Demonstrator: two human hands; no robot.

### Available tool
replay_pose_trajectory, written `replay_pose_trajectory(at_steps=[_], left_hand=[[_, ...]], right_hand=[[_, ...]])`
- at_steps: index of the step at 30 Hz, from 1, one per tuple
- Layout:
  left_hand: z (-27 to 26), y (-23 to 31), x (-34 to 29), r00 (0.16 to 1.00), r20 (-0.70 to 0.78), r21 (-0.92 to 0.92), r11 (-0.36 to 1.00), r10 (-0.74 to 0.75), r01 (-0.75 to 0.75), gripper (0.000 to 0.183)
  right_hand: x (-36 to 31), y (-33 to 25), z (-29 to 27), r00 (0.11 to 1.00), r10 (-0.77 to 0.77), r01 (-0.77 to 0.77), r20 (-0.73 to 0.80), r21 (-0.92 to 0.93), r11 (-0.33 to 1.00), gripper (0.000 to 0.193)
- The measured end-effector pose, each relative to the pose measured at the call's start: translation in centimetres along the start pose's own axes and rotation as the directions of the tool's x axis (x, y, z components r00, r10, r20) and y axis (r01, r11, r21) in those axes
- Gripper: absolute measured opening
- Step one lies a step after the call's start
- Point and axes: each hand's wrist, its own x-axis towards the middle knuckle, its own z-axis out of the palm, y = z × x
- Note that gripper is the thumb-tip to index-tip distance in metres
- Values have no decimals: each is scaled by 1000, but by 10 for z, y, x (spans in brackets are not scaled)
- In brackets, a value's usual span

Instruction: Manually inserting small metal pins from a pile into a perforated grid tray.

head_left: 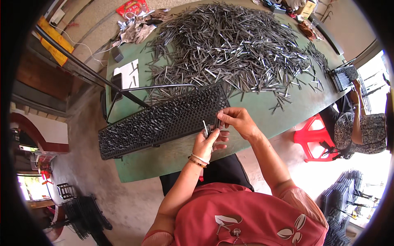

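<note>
My left hand (202, 144), with bracelets at its wrist, is closed around a few small metal strips (208, 128). Thumb and fingers of my right hand (243, 121) pinch a thin dark strip (218, 121) just above the left fingers. Directly beyond both hands, a long black perforated rack (186, 115) lies slantwise on the table. Upright strips crowd the holes of its left part; bare holes show toward its right end. Farther back spreads a large heap of loose dark metal strips (230, 49).
The green table (254, 108) carries a white paper (130, 76), a phone (117, 84) and crumpled cloths (137, 33). A black metal bar (82, 64) crosses at left. At right are a co-worker (361, 131), a red stool (310, 139) and stacked black racks (342, 194).
</note>
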Motion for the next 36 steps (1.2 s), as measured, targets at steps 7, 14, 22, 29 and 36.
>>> replay_pose_trajectory(at_steps=[7, 14, 22, 29, 36], left_hand=[[3, -1, -1, 1000, -3, -44, 999, -3, 3, 25], [5, 5, 3, 999, -36, -124, 992, -22, 18, 26], [5, 4, -1, 997, -16, -100, 992, -77, 75, 27], [-1, 2, 1, 995, 32, -201, 974, -97, 102, 29], [-4, 2, 0, 992, 21, -208, 970, -122, 124, 28]], right_hand=[[5, -3, -6, 1000, -4, 3, -24, -36, 999, 24], [29, -35, -23, 914, -383, 330, -134, -304, 894, 20], [71, -33, -27, 842, -507, 502, 185, -614, 609, 16], [71, -19, -29, 854, -509, 481, 110, -540, 691, 15], [69, -9, -27, 793, -594, 531, 134, -630, 567, 16]])
